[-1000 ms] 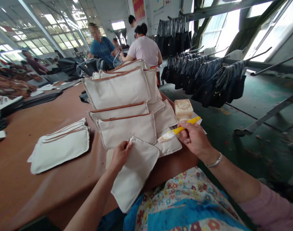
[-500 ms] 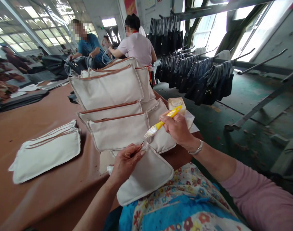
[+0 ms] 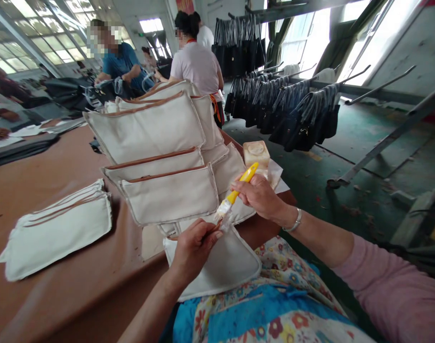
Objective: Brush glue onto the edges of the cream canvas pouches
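Note:
My right hand (image 3: 263, 197) is closed around a yellow-handled paintbrush (image 3: 232, 196), its bristles tilted down and coated in something whitish. A cream fabric pouch (image 3: 229, 261) lies across my lap at the table edge. With thumb and fingers, my left hand (image 3: 193, 245) pinches its brown-trimmed upper edge. The bristle tip is right at that edge, beside my left fingertips; whether they touch I cannot tell. A clear, filmy bit shows beneath the bristles.
Several cream pouches (image 3: 169, 193) with brown trim are stacked just ahead, and a flatter pile (image 3: 60, 236) lies on the brown table (image 3: 85, 286) at left. A square tub (image 3: 256, 153) stands beyond my right hand. Black bags (image 3: 303, 126) hang from a rack. Co-workers (image 3: 198, 64) stand behind the stack.
The brush has become steeper, and its bristles have shifted slightly right and down along the pinched edge. My left hand has moved a little right. The whole view has shifted slightly.

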`<state>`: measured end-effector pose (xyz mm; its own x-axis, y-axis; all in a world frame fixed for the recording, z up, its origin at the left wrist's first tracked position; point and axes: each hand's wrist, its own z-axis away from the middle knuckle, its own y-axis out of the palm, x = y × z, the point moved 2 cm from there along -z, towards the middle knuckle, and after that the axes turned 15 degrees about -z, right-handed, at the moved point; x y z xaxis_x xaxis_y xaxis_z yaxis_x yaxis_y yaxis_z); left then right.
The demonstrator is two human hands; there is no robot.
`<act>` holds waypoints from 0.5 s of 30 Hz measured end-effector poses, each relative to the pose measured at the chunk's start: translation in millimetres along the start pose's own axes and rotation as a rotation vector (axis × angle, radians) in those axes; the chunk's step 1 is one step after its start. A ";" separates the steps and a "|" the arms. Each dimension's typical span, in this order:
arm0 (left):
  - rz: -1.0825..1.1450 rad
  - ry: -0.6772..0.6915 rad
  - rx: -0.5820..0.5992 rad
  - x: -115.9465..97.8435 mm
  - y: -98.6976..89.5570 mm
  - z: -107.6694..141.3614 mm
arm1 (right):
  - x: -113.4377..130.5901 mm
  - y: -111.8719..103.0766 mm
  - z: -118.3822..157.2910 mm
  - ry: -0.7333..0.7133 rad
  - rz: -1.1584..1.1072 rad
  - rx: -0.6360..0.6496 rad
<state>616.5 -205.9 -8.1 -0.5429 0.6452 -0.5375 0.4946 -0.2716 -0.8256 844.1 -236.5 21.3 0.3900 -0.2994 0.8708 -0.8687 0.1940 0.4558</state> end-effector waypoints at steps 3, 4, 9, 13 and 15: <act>-0.088 -0.061 -0.059 6.0 3.5 -0.1 | 9.4 0.4 7.5 0.115 -0.039 0.099; -0.106 -0.072 -0.071 7.9 3.9 -0.3 | 13.7 -1.5 7.8 0.093 -0.025 0.081; -0.115 -0.064 -0.061 13.7 4.1 -1.1 | 14.6 -2.6 5.3 -0.104 0.054 -0.105; -0.155 0.016 -0.025 27.3 16.4 8.8 | -5.0 7.9 18.6 0.163 -0.006 0.059; -0.249 0.070 0.012 42.4 28.7 18.7 | -7.3 2.0 23.9 0.204 -0.071 -0.039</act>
<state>594.9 -199.7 -57.8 -0.5982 0.7412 -0.3045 0.3432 -0.1064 -0.9332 832.2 -256.3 11.4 0.5069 -0.1194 0.8537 -0.8260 0.2161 0.5207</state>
